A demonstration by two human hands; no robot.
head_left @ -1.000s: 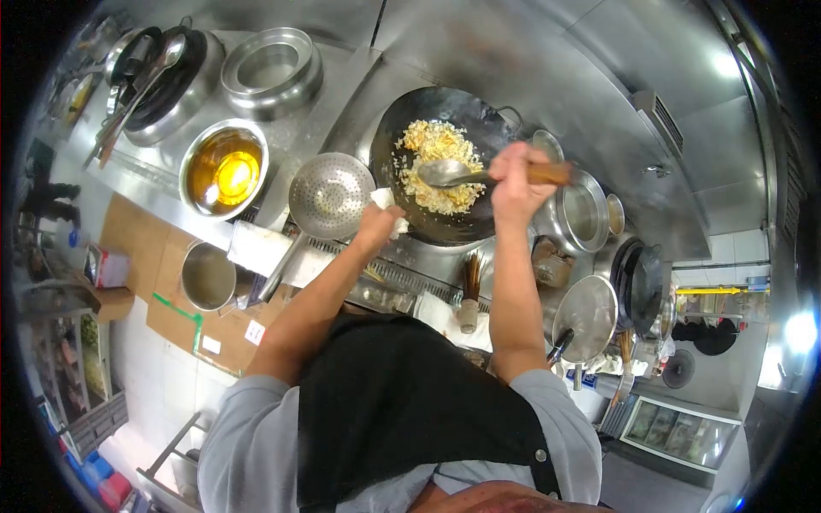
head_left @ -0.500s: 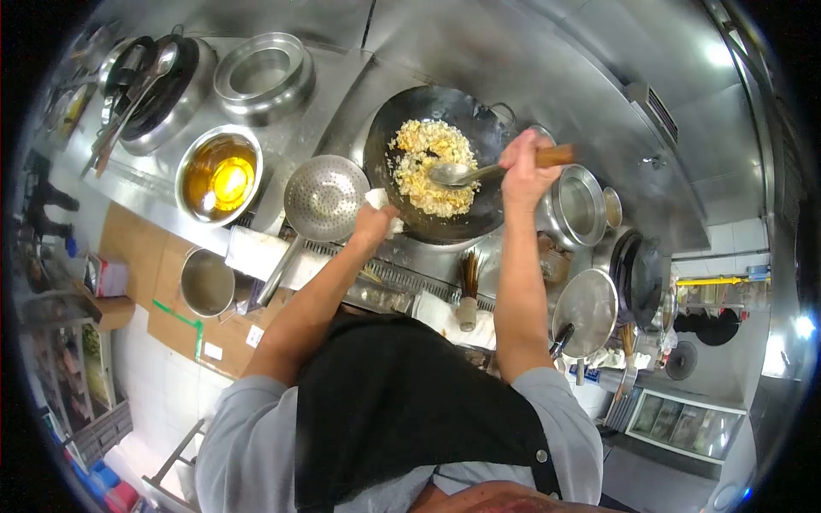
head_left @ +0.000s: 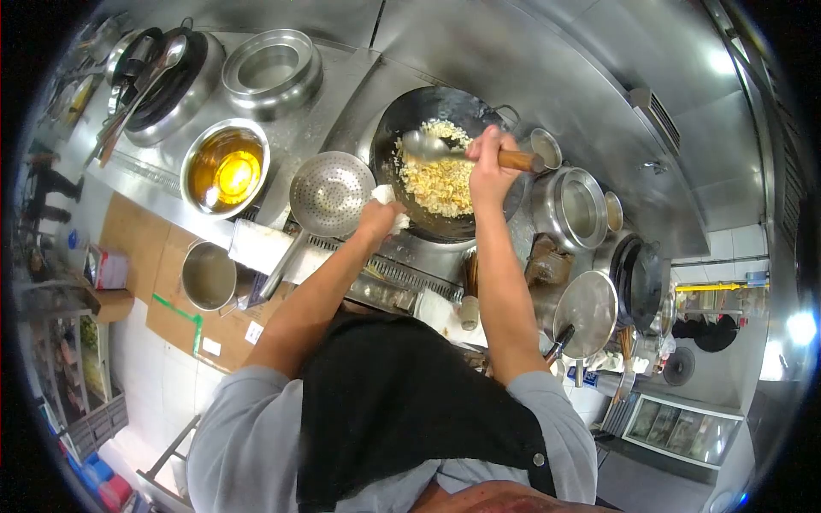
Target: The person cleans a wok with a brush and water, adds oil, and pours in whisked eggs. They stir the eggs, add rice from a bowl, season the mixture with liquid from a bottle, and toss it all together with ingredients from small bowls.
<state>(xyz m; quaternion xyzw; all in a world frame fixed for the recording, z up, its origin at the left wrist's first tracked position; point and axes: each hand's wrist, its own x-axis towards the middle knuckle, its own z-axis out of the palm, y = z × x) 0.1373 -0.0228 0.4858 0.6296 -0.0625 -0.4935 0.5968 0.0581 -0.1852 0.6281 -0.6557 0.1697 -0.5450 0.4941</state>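
Note:
A black wok [head_left: 406,109] holds chopped, pale yellow and white food [head_left: 440,185] that looks like fried rice or egg. My right hand [head_left: 489,171] is closed around the wooden handle of a metal ladle [head_left: 422,147], whose blurred bowl is over the food's upper left part. At the wok's near left rim, my left hand [head_left: 377,221] is closed on a folded white cloth [head_left: 384,195]. Whether it grips a wok ear under the cloth is hidden. Just left of that hand lies a perforated strainer [head_left: 332,193], its long handle pointing toward me.
A steel bowl of golden oil [head_left: 224,169] stands left of the strainer. Metal pots [head_left: 272,73] sit behind it. On the right are another pot [head_left: 580,209], a fine-mesh strainer [head_left: 586,315] and a bamboo brush [head_left: 469,308]. A bucket [head_left: 209,275] stands lower left, by cardboard.
My right hand has moved left with the ladle, whose bowl has shifted up and left across the food. My left hand stays at the rim with the cloth.

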